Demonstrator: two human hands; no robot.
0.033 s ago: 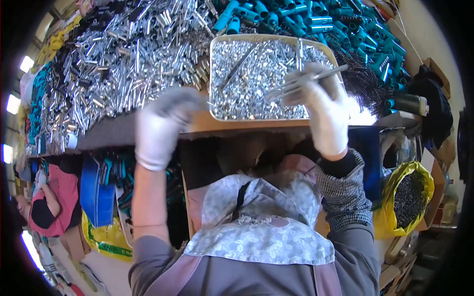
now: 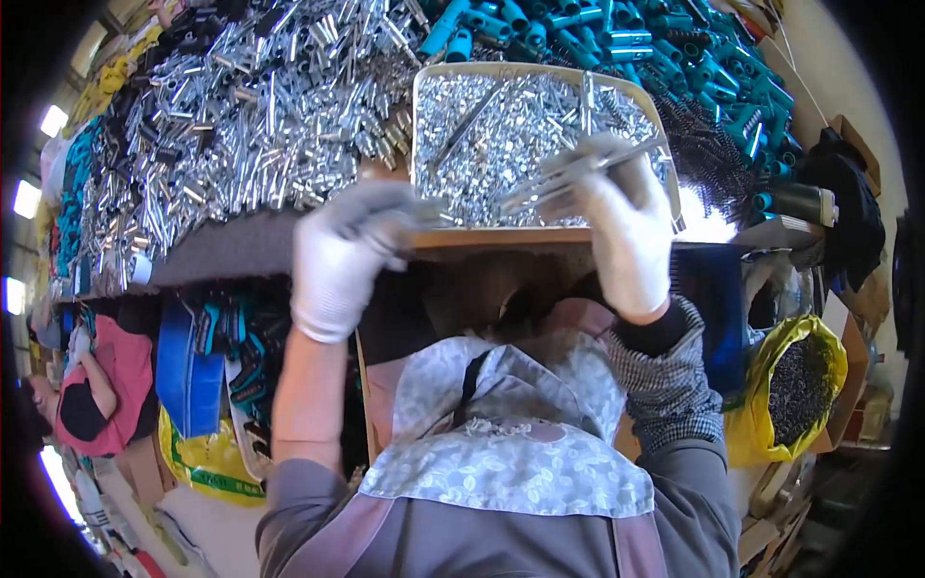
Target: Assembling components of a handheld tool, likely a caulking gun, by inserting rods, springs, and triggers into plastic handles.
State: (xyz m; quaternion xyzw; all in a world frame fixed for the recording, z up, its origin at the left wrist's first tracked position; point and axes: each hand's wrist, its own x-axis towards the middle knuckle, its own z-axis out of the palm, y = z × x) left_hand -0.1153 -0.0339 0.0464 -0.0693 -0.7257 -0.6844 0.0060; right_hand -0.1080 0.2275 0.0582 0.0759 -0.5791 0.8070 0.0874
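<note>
Both hands wear white gloves with grey palms and fingers. My right hand (image 2: 621,226) is above the right part of a cream-rimmed tray (image 2: 414,135) and grips a few thin metal rods (image 2: 525,200) that point left. My left hand (image 2: 352,246) is by the tray's near left corner, blurred by motion. Its fingers are closed, and a small shiny piece seems to show at their tips, too smeared to name. Small silver metal parts (image 2: 501,144) fill the tray, with a longer dark strip (image 2: 469,125) lying on them.
A large heap of silver metal parts (image 2: 260,125) covers the bench left of the tray. Teal tubular handles (image 2: 626,48) and dark springs (image 2: 708,149) are piled behind and to the right. A yellow bag (image 2: 761,414) of small dark pieces stands lower right. Someone in pink (image 2: 111,385) is at far left.
My left hand has moved right and slightly nearer to me, toward the tray and the rods. My right hand has shifted a little left and nearer, still gripping the rods.
</note>
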